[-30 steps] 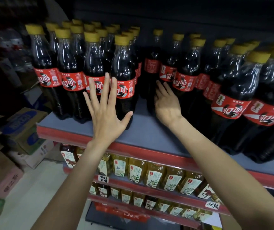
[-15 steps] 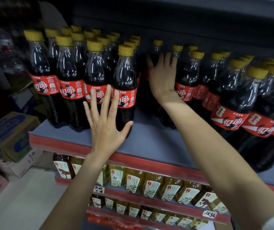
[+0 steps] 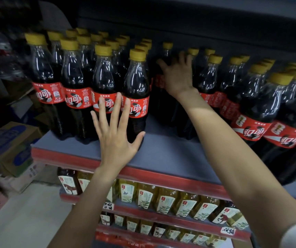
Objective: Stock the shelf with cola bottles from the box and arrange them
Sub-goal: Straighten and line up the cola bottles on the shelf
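Cola bottles with yellow caps and red labels stand on the grey shelf (image 3: 163, 154). A tight left group (image 3: 72, 81) and a right group (image 3: 261, 104) leave a gap in the middle. My left hand (image 3: 116, 140) is open and flat, fingers spread against the front right bottle (image 3: 137, 81) of the left group. My right hand (image 3: 177, 77) reaches deep into the gap, palm laid on a single back-row bottle (image 3: 167, 46) with fingers spread. That bottle's body is mostly hidden behind the hand.
A dark upper shelf (image 3: 179, 18) hangs close over the bottle caps. Tea bottles (image 3: 163, 197) fill the lower shelves with price tags (image 3: 227, 230). Cardboard boxes (image 3: 9, 145) are stacked on the floor at the left.
My right hand has moved from the shelf surface up and deeper into the gap, onto the back bottle. My left hand stays against the front bottles.
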`<state>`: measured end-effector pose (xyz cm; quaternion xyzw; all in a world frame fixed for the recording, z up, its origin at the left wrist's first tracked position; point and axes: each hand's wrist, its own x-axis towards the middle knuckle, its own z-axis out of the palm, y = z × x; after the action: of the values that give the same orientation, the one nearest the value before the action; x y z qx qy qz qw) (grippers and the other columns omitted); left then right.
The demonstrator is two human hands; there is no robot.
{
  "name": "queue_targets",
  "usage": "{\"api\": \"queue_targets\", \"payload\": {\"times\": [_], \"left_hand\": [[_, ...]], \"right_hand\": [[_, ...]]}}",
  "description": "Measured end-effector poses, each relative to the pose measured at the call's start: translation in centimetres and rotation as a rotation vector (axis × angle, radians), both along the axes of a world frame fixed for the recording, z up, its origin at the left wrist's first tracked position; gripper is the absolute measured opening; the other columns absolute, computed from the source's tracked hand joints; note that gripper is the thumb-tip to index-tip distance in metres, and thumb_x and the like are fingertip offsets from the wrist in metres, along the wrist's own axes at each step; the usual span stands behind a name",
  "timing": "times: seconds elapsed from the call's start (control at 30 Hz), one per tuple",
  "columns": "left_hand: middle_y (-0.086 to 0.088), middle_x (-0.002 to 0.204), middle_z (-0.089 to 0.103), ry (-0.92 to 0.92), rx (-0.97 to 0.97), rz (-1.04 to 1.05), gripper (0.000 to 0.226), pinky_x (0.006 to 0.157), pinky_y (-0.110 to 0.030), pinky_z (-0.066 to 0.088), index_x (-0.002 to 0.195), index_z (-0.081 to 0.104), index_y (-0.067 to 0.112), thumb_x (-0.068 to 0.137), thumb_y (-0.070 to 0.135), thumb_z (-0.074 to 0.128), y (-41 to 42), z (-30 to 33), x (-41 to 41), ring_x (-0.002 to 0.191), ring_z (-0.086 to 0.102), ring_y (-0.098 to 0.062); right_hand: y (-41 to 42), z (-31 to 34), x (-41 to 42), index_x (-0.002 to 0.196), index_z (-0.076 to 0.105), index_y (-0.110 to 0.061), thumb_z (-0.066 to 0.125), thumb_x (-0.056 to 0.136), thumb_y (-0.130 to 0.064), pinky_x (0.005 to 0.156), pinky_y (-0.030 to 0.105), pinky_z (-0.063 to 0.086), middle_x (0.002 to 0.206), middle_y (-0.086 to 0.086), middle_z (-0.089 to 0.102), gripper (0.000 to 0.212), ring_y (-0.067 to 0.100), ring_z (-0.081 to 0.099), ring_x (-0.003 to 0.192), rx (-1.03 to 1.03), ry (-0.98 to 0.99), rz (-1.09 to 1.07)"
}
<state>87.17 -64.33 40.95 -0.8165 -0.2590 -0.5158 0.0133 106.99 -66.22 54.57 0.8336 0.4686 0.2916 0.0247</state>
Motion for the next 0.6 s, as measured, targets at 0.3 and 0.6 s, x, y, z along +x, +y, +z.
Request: {"api": "queue_targets", "payload": {"times": [0.3, 0.6], "left_hand": [[-0.007, 0.156, 0.016, -0.012, 0.016, 0.001, 0.106, 0.117, -0.056, -0.002, 0.152, -0.004, 0.030, 0.078, 0.045, 0.071, 0.16, -0.08, 0.11, 0.146, -0.003, -0.031], [-0.008, 0.156, 0.018, -0.013, 0.017, -0.001, 0.107, 0.116, -0.057, -0.001, 0.151, -0.004, 0.030, 0.077, 0.044, 0.073, 0.06, -0.03, 0.08, 0.145, 0.002, -0.038]], "right_hand": [[0.50, 0.19, -0.64, 0.148, 0.023, -0.017, 0.046, 0.097, -0.033, 0.112, 0.044, 0.017, 0.136, 0.029, 0.046, 0.058, 0.042, 0.026, 0.137, 0.164, -0.005, -0.049], [0.01, 0.49, -0.58, 0.138, 0.045, -0.027, 0.044, 0.096, -0.044, 0.110, 0.043, 0.016, 0.135, 0.025, 0.048, 0.046, 0.042, 0.026, 0.135, 0.126, -0.003, 0.020]]}}
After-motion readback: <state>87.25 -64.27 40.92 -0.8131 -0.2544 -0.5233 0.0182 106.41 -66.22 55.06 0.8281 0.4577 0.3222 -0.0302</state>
